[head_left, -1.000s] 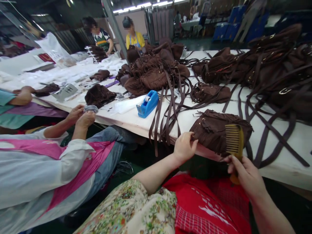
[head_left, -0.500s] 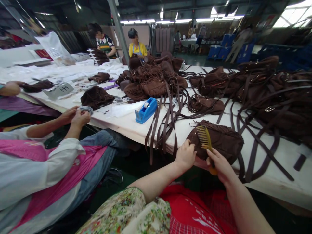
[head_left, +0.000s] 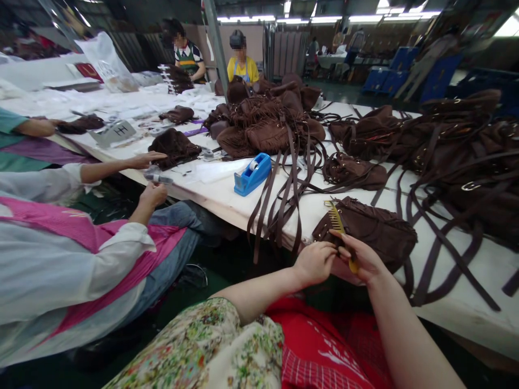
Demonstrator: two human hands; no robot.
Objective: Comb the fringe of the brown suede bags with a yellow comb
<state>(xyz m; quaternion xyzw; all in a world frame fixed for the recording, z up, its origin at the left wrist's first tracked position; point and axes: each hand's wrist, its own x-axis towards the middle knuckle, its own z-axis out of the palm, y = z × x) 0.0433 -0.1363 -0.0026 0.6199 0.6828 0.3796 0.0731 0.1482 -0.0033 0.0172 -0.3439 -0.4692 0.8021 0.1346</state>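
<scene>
A dark brown fringed bag [head_left: 379, 232] lies on its side at the near edge of the table. My right hand [head_left: 363, 258] is closed round the handle of a yellow comb [head_left: 334, 218], whose teeth point up and left over the end of the bag. Close beside it, my left hand [head_left: 316, 263] is closed with bent fingers at the bag's near left edge. The fingertips of both hands almost meet there, and what exactly the left fingers pinch is partly hidden.
A blue tape dispenser [head_left: 253, 174] stands on the white table [head_left: 219, 195]. Long brown straps [head_left: 288, 200] hang over its edge. Brown bags [head_left: 259, 129] are heaped behind, with more at the right. At left, a co-worker's hand [head_left: 152, 197] holds something small and greyish.
The comb has turned more edge-on, and my right hand has come closer to my left. My left hand has shifted slightly right. The co-worker's hands have moved apart. The whole view has shifted.
</scene>
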